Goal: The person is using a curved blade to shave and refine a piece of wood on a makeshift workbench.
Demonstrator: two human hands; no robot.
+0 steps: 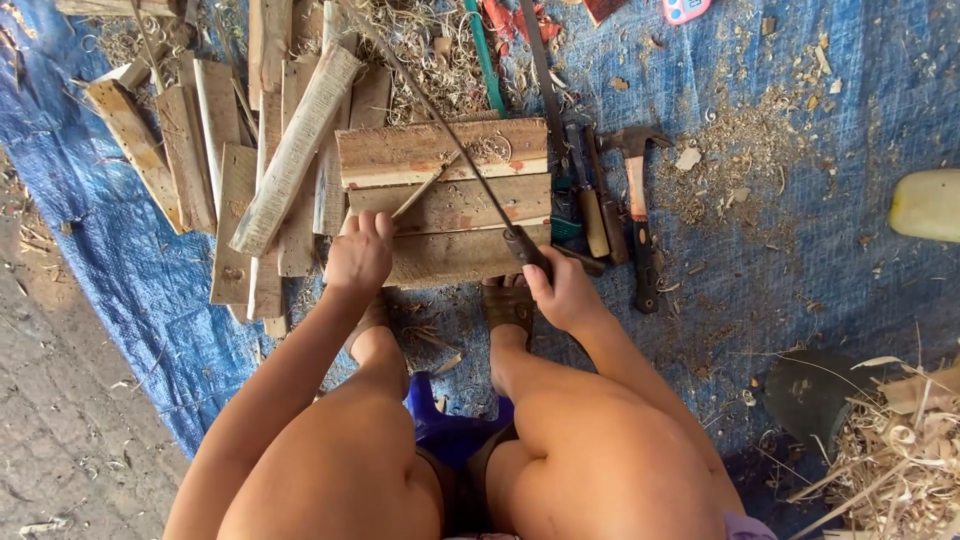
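A small panel of three wooden planks (pixel 445 200) lies on a blue tarp in front of my feet. My left hand (pixel 360 252) presses on its near left edge, fingers curled over the wood. My right hand (pixel 562 290) grips the dark handle of a long thin blade (pixel 450 130), a saw or rasp, which slants up and left across the planks. A thin wood sliver (pixel 425 188) rests on the panel beside the blade.
Loose wooden slats (pixel 250 170) are piled to the left. A hammer (pixel 638 210) and two handled tools (pixel 590 200) lie right of the panel. Shavings cover the tarp (pixel 800 250). A yellow container (pixel 925 205) sits at far right, bare ground at left.
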